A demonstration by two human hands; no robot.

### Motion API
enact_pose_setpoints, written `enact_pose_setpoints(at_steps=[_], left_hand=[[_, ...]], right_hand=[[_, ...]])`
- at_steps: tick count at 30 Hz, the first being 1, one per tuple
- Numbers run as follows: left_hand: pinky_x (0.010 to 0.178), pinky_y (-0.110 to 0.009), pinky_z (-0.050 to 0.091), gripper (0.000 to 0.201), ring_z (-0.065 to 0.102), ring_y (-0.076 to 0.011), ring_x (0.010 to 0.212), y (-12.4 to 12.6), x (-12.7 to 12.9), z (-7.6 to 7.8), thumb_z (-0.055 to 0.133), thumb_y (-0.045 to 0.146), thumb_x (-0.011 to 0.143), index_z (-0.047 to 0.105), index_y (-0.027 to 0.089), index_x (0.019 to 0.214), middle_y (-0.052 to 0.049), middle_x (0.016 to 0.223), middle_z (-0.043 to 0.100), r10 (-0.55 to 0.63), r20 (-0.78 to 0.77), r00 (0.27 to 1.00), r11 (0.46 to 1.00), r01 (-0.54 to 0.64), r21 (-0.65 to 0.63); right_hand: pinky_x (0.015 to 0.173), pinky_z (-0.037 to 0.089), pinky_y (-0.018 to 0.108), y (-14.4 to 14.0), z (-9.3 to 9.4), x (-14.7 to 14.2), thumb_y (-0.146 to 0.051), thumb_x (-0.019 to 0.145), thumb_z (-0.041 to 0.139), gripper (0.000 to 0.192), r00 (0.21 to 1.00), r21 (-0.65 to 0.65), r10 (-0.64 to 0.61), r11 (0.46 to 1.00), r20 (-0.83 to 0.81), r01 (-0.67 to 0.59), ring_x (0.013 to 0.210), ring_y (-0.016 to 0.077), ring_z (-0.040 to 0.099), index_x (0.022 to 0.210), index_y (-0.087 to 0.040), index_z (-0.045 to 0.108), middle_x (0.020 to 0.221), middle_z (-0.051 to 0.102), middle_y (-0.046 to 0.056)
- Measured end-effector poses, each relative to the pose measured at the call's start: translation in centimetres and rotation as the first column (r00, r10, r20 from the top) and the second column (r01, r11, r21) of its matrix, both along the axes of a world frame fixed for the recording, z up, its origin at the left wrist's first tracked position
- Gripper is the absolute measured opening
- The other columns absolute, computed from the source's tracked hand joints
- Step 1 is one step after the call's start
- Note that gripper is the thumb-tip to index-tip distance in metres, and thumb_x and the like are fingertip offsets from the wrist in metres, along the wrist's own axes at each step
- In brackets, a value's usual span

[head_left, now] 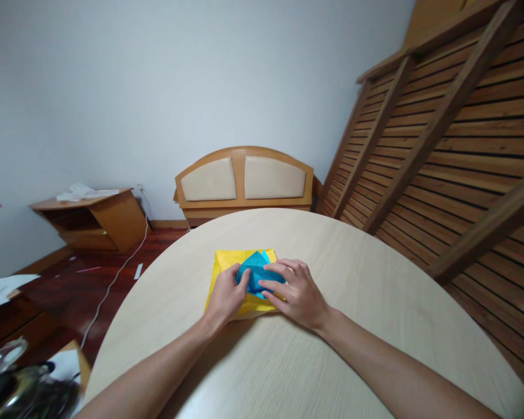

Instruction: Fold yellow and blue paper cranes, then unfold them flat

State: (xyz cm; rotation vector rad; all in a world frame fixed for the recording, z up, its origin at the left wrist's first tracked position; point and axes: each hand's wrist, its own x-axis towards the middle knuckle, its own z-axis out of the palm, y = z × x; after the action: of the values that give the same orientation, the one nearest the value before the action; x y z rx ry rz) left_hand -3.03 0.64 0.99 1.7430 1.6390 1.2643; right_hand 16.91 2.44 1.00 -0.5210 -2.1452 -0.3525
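Both hands rest on a folded blue paper that lies on top of a yellow paper near the middle of the round table. The left hand pinches the blue paper's left edge, fingers together on it. The right hand presses down on its right side with fingers spread flat. A wooden headboard stands behind the table.
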Motion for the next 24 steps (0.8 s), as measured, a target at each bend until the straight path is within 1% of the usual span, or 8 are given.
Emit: enact_pose_setpoints(at_steps=[3, 6, 8, 13, 16, 19, 21, 24], left_hand=[[0.06, -0.026, 0.041, 0.036, 0.057, -0.0181, 0.065, 0.07, 0.03, -0.14, 0.051, 0.047, 0.088, 0.067, 0.015, 0.082, -0.004, 0.073, 0.066, -0.004, 0.039, 0.999, 1.0, 0.005, -0.025], [0.061, -0.027, 0.041, 0.037, 0.056, -0.0184, 0.066, 0.12, 0.05, -0.18, 0.049, 0.048, 0.088, 0.066, 0.015, 0.083, -0.005, 0.075, 0.066, -0.019, 0.065, 0.998, 0.999, 0.022, -0.046], [0.062, -0.027, 0.04, 0.037, 0.055, -0.0184, 0.066, 0.12, 0.06, -0.15, 0.049, 0.048, 0.088, 0.065, 0.015, 0.08, -0.004, 0.073, 0.065, -0.018, 0.065, 0.998, 0.999, 0.021, -0.039], [0.059, -0.026, 0.035, 0.035, 0.05, -0.0166, 0.062, 0.06, 0.02, -0.18, 0.046, 0.046, 0.091, 0.059, 0.017, 0.074, -0.001, 0.067, 0.059, 0.009, -0.037, 0.999, 1.0, -0.009, -0.002], [0.057, -0.026, 0.032, 0.035, 0.047, -0.0152, 0.058, -0.1, 0.03, -0.19, 0.046, 0.044, 0.092, 0.056, 0.018, 0.072, 0.0, 0.063, 0.056, 0.025, -0.111, 0.994, 0.999, -0.021, 0.03], [0.055, -0.025, 0.029, 0.034, 0.046, -0.0141, 0.055, -0.43, 0.18, -0.02, 0.045, 0.041, 0.093, 0.054, 0.018, 0.07, 0.001, 0.06, 0.053, 0.03, -0.163, 0.986, 0.998, -0.02, 0.064], [0.054, -0.025, 0.029, 0.032, 0.047, -0.0139, 0.054, -0.66, 0.33, 0.11, 0.045, 0.04, 0.093, 0.055, 0.018, 0.071, 0.001, 0.06, 0.055, 0.029, -0.193, 0.981, 0.997, -0.014, 0.079], [0.054, -0.025, 0.028, 0.033, 0.049, -0.0141, 0.054, -0.84, 0.51, 0.18, 0.044, 0.039, 0.094, 0.059, 0.017, 0.074, 0.0, 0.062, 0.057, 0.022, -0.226, 0.974, 0.996, -0.002, 0.089]], right_hand=[[0.095, 0.04, 0.04, 0.11, 0.12, 0.05, -0.025, 0.09, 0.068, 0.016, 1.0, 0.038, 0.007, 0.999, 0.009, -0.007, 0.112, 0.0239, 0.052, 0.105, -0.03, 0.074, 0.114, 0.07, 0.002], [0.094, 0.038, 0.04, 0.24, 0.25, 0.14, -0.023, 0.09, 0.068, 0.018, 0.999, 0.077, 0.017, 0.997, 0.039, -0.02, 0.106, 0.0227, 0.054, 0.106, -0.03, 0.073, 0.103, 0.073, 0.0], [0.093, 0.036, 0.04, 0.31, 0.28, 0.13, -0.023, 0.09, 0.069, 0.017, 0.998, 0.076, 0.022, 0.997, 0.06, -0.026, 0.101, 0.0222, 0.055, 0.106, -0.029, 0.073, 0.096, 0.075, 0.0], [0.091, 0.036, 0.039, 0.38, 0.15, -0.1, -0.024, 0.092, 0.066, 0.007, 0.996, -0.05, 0.041, 0.998, 0.073, -0.037, 0.096, 0.0211, 0.058, 0.092, -0.026, 0.072, 0.088, 0.074, -0.001], [0.092, 0.035, 0.04, 0.38, -0.08, -0.26, -0.025, 0.09, 0.068, 0.004, 0.995, -0.116, 0.039, 0.993, 0.093, -0.028, 0.095, 0.0218, 0.059, 0.093, -0.025, 0.07, 0.087, 0.074, 0.0], [0.093, 0.034, 0.04, 0.38, -0.32, -0.42, -0.024, 0.089, 0.07, 0.004, 0.995, -0.166, 0.007, 0.986, 0.103, 0.011, 0.093, 0.0209, 0.06, 0.093, -0.023, 0.069, 0.087, 0.074, 0.0], [0.092, 0.034, 0.039, 0.4, -0.4, -0.52, -0.023, 0.09, 0.069, 0.001, 0.993, -0.193, -0.015, 0.981, 0.121, 0.038, 0.09, 0.0198, 0.061, 0.09, -0.023, 0.068, 0.087, 0.073, 0.0], [0.088, 0.036, 0.038, 0.45, -0.39, -0.62, -0.022, 0.093, 0.064, 0.004, 0.988, -0.235, -0.03, 0.97, 0.154, 0.066, 0.088, 0.0195, 0.062, 0.089, -0.021, 0.065, 0.088, 0.072, 0.001]])
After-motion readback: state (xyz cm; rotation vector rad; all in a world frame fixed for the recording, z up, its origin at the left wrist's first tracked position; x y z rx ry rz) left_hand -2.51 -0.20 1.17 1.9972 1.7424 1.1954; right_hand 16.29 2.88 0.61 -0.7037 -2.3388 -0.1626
